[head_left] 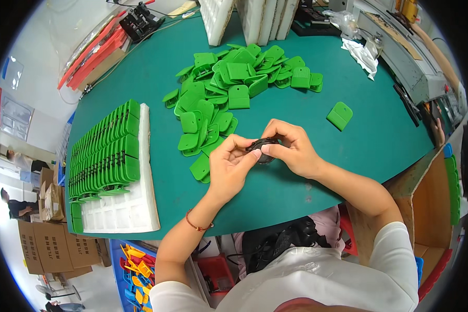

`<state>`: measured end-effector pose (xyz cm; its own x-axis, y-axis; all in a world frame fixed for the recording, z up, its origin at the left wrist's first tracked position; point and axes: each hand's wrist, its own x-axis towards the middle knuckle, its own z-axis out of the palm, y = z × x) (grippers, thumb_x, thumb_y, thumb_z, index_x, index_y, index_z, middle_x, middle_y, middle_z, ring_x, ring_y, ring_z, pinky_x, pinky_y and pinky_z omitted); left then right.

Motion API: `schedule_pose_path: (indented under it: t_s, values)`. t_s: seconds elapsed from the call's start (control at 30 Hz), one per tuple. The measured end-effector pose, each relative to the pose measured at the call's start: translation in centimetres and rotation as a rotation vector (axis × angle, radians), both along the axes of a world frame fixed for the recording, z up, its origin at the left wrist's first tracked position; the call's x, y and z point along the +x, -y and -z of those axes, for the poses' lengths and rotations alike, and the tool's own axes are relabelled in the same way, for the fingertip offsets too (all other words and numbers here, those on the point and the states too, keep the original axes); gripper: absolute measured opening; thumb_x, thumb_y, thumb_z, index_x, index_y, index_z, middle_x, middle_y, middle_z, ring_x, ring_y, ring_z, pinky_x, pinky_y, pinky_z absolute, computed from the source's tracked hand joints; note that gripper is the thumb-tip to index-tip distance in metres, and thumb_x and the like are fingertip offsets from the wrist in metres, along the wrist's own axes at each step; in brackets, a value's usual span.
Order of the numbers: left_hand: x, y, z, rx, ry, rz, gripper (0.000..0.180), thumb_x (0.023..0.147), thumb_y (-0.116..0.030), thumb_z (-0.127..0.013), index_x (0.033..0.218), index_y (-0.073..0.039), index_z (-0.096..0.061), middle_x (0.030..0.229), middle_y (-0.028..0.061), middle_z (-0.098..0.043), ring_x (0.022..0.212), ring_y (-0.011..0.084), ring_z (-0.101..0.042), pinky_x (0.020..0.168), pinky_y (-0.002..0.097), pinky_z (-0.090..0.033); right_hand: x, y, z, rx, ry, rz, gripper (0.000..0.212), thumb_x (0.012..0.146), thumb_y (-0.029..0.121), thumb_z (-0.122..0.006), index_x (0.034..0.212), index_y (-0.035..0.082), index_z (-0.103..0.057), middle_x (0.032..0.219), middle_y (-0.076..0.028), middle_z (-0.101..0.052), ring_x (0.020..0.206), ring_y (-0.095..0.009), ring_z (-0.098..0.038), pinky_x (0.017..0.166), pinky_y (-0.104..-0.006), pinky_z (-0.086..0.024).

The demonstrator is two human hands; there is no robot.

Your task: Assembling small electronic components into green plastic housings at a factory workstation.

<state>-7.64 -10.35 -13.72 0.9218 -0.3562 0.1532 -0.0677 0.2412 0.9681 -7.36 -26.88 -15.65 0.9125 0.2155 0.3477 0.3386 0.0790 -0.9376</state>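
In the centre of the frame, a round black part [266, 158] is held just above the green worktop [182, 197]. The left hand [228, 166] and the right hand [296, 151] meet on it, the fingers of each clamped on its edge, thumbs nearly touching on the near face. Gripping from both sides probably steadies so small a thing and lets the thumbs press it; its finer details are covered.

A loose heap of green plastic pieces [237, 72] spreads from the upper middle down to just beside the left hand, apparently for easy reach. One single green piece [340, 115] lies apart at the right of the frame. At the left, green pieces with black fittings [131, 161] stand in close rows on a white foam tray [120, 210], which seems to hold them upright and in order.
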Motion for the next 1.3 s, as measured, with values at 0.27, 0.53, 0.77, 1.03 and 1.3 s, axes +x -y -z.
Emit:
schedule_pose_path:
  t_s: [0.27,0.53,0.77,1.03,1.3]
  values:
    - [0.2,-0.3,0.6,-0.066,0.015,0.031,0.009,0.078,0.006,-0.053,0.086,0.003,-0.050,0.086,0.0086,-0.058,0.075,0.0075,-0.054,0.068,0.0199,-0.045,-0.2,-0.1,-0.2,0.163,-0.174,-0.095,0.008,0.075,0.006,-0.058,0.076,-0.001,-0.055,0.071,-0.001,-0.051,0.064,-0.005,-0.047,0.055,-0.0204,-0.038]
    - [0.6,0.0,0.5,-0.066,-0.047,-0.062,0.010,0.079,0.006,-0.054,0.088,0.005,-0.050,0.088,0.0111,-0.059,0.077,0.0109,-0.057,0.071,0.0225,-0.047,0.0,-0.2,-0.1,-0.012,-0.128,-0.046,0.012,0.083,0.010,-0.053,0.090,0.001,-0.050,0.083,-0.001,-0.049,0.077,-0.008,-0.048,0.069,-0.0232,-0.040]
    - [0.6,0.1,0.5,-0.062,-0.069,-0.106,0.012,0.078,0.005,-0.054,0.090,0.006,-0.051,0.089,0.0115,-0.059,0.077,0.0120,-0.058,0.072,0.0236,-0.049,0.2,-0.7,0.3,0.183,-0.159,-0.010,0.015,0.081,0.014,-0.057,0.087,0.000,-0.053,0.076,-0.001,-0.054,0.067,-0.006,-0.048,0.059,-0.0206,-0.039]
    - [0.7,-0.1,0.7,-0.086,-0.108,-0.071,0.012,0.078,0.005,-0.055,0.090,0.006,-0.053,0.090,0.0118,-0.059,0.077,0.0125,-0.059,0.072,0.0244,-0.049,0.2,-0.2,-0.4,0.201,-0.287,-0.064,0.006,0.080,0.008,-0.056,0.082,0.004,-0.053,0.075,0.003,-0.051,0.071,-0.005,-0.047,0.064,-0.0205,-0.037]
    - [0.6,-0.2,0.8,-0.073,-0.086,-0.071,0.013,0.078,0.005,-0.054,0.091,0.007,-0.053,0.087,0.0113,-0.060,0.075,0.0110,-0.058,0.070,0.0223,-0.048,0.2,-0.1,-0.4,0.200,-0.281,-0.082,0.006,0.080,0.008,-0.056,0.081,0.004,-0.053,0.074,0.003,-0.050,0.070,-0.005,-0.047,0.063,-0.0207,-0.037]
